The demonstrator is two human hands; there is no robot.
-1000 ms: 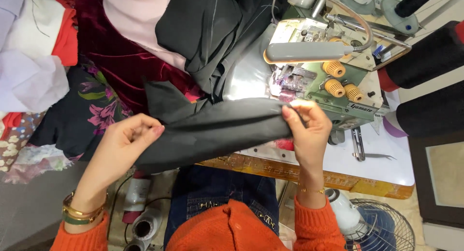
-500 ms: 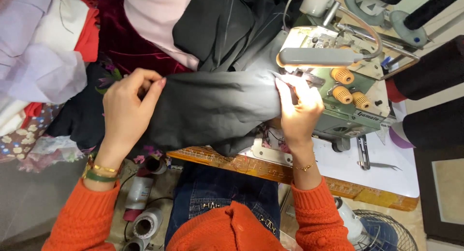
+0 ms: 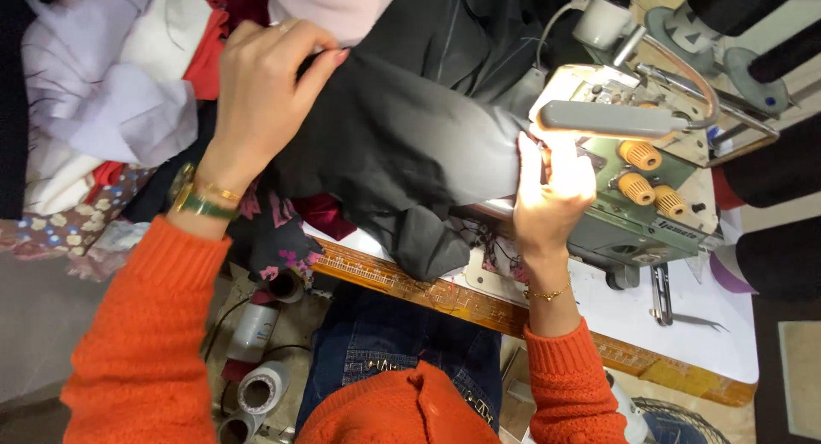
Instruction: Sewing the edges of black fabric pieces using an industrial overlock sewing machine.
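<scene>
— On the table, where's the black cloth?
— Stretched from the clothes pile to the sewing machine.
— And the hands?
— Left hand pinches its far edge; right hand presses it down, fingers together, at the machine.

The black fabric covers the front of the green sewing machine, so the needle and presser foot cannot be seen. The right hand, just beside the machine, is washed out by lamp glare and its fingertips are lost against the cloth. The left hand, well left of the machine, has its fingertips tucked into a fold. Behind the machine the thread cones are cut off by the top edge
</scene>
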